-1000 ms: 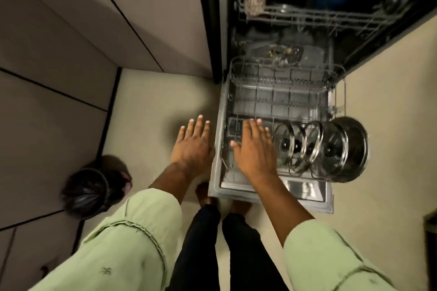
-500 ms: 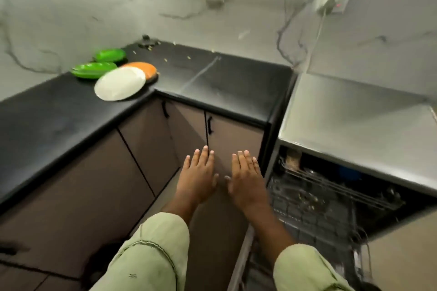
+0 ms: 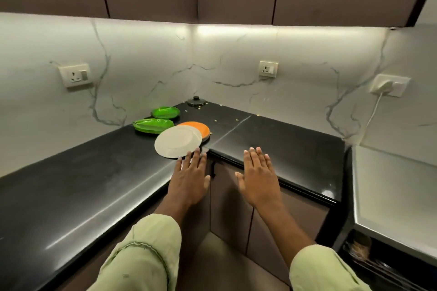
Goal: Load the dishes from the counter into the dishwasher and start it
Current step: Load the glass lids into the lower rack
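A white plate (image 3: 177,141) lies face down on the black corner counter (image 3: 71,184), overlapping an orange plate (image 3: 197,128). Behind them sit a stack of green plates (image 3: 153,124) and one more green plate (image 3: 165,112). My left hand (image 3: 189,178) is flat with straight fingers, its fingertips just short of the white plate's near rim. My right hand (image 3: 259,177) is flat too, held over the counter's front edge, holding nothing. The open dishwasher (image 3: 378,264) shows at the lower right corner, its upper rack partly visible.
A small black lid (image 3: 195,101) sits in the far corner with crumbs scattered near it. Wall sockets (image 3: 75,75) line the marble backsplash; a plugged cable (image 3: 376,108) hangs at the right. The dishwasher's steel top (image 3: 392,186) adjoins the counter. Cabinet doors stand below.
The view has lifted from the dishwasher's lower rack up to the counter. Both hands have risen and reached forward, the left one close to the white plate.
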A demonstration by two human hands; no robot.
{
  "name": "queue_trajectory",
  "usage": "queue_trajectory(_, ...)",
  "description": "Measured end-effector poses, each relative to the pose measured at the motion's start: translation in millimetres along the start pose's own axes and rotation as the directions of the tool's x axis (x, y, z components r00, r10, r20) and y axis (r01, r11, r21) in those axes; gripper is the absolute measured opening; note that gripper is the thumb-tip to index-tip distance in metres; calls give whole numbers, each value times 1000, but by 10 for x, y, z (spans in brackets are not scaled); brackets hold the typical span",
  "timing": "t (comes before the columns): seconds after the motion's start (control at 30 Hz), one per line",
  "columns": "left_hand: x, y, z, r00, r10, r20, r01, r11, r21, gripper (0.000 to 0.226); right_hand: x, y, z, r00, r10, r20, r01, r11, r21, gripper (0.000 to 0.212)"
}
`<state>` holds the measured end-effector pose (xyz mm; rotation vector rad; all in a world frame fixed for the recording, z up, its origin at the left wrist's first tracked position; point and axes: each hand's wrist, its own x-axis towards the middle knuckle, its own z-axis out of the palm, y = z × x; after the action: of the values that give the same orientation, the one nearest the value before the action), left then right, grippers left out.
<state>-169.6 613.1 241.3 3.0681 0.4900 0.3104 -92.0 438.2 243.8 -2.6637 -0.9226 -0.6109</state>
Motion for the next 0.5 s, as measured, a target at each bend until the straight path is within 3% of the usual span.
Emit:
queue_trajectory(0.33, 535, -881, 180, 999, -24, 39, 24, 1000, -7, 71, 689, -650, 454, 997, -60, 50, 61, 998, -14, 70)
queue_trajectory(0.5, 808, -1015, 344, 996, -14, 84, 17, 999, -35, 71, 1087, -579, 744, 998, 10, 56, -11, 1000, 24, 71)
